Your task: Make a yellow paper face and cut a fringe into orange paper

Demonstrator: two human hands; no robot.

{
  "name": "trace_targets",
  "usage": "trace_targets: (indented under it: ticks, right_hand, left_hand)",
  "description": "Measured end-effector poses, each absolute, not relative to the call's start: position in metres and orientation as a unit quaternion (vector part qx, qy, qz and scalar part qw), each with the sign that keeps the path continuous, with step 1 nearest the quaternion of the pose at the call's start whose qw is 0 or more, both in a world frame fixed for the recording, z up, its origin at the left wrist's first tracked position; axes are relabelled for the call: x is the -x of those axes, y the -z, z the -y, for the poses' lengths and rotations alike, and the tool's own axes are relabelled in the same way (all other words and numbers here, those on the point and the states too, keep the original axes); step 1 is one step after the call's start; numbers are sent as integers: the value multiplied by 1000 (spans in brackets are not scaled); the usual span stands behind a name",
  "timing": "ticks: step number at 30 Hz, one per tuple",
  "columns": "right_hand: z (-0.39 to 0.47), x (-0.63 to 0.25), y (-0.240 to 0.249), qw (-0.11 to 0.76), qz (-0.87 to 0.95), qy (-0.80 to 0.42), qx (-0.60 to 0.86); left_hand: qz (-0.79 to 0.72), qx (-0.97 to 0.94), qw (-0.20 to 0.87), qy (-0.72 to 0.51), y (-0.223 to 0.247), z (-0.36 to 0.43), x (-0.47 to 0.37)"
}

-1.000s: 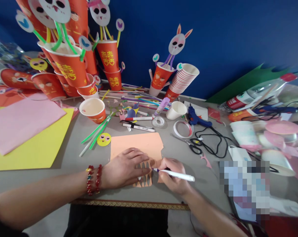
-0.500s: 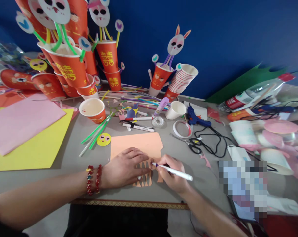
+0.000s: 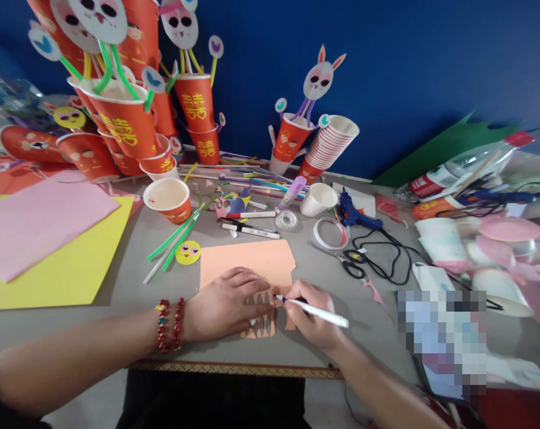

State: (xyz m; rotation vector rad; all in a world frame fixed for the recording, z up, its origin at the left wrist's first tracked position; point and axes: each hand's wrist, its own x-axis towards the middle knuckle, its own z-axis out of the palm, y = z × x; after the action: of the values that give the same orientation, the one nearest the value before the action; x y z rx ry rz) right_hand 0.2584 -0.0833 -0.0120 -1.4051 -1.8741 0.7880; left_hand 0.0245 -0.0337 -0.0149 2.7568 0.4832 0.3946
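Note:
An orange paper sheet (image 3: pixel 245 257) lies near the table's front edge, with narrow pointed openings cut in its lower part. My left hand (image 3: pixel 227 302) rests flat on it, fingers spread and holding nothing. My right hand (image 3: pixel 312 313) grips a white marker (image 3: pixel 319 312), whose dark tip touches the paper just right of my left fingertips. Beyond the sheet lie a black-and-white marker (image 3: pixel 251 230) and a red-and-white marker (image 3: pixel 252 215). A yellow paper face (image 3: pixel 188 252) sits by the sheet's left corner.
Scissors (image 3: pixel 348 262), a tape roll (image 3: pixel 330 233) and a blue glue gun (image 3: pixel 357 214) lie at right. A paper cup (image 3: pixel 168 199) stands beyond green straws (image 3: pixel 176 244). Decorated red cups (image 3: pixel 127 122) are stacked at back left. Yellow paper (image 3: pixel 77 262) covers the left side.

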Motion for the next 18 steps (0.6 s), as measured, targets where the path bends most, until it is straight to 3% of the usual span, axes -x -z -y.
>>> trace_targets:
  ticks: [18]
  right_hand:
    - [82, -256, 3, 334, 733, -293, 516]
  left_hand:
    - [-164, -963, 162, -141, 15, 33, -24]
